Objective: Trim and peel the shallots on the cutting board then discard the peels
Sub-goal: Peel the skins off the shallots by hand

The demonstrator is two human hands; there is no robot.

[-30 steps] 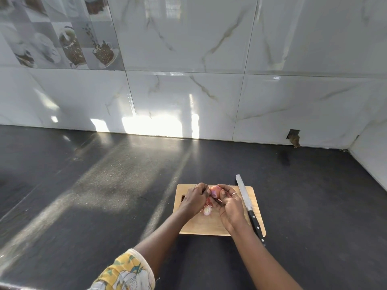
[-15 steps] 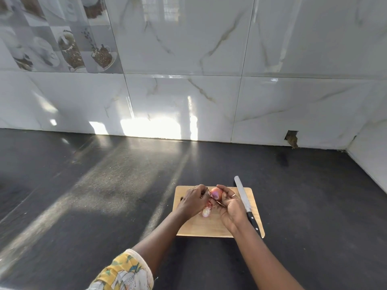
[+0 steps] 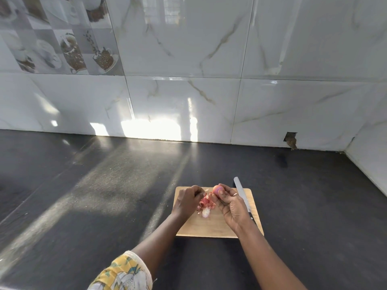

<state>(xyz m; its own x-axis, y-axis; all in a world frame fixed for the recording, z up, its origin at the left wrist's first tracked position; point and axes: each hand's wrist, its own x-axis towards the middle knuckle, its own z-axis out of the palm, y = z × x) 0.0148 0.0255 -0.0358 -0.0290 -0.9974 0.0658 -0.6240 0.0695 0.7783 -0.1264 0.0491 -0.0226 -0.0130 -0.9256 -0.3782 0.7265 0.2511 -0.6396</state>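
Head view: right hand (image 3: 232, 206) is gripping a pink shallot (image 3: 217, 189) above the cutting board (image 3: 209, 229); left hand (image 3: 187, 201) is curling over peels (image 3: 206, 203) on the board, grasp unclear; knife (image 3: 242, 194) is lying beside right hand.

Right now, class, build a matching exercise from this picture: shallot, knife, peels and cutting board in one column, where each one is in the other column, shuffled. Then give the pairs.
1 shallot
2 knife
3 peels
4 cutting board

a flat along the board's right edge
b on the dark counter
c held in the right hand
d in a loose heap mid-board

Pairs: 1-c, 2-a, 3-d, 4-b
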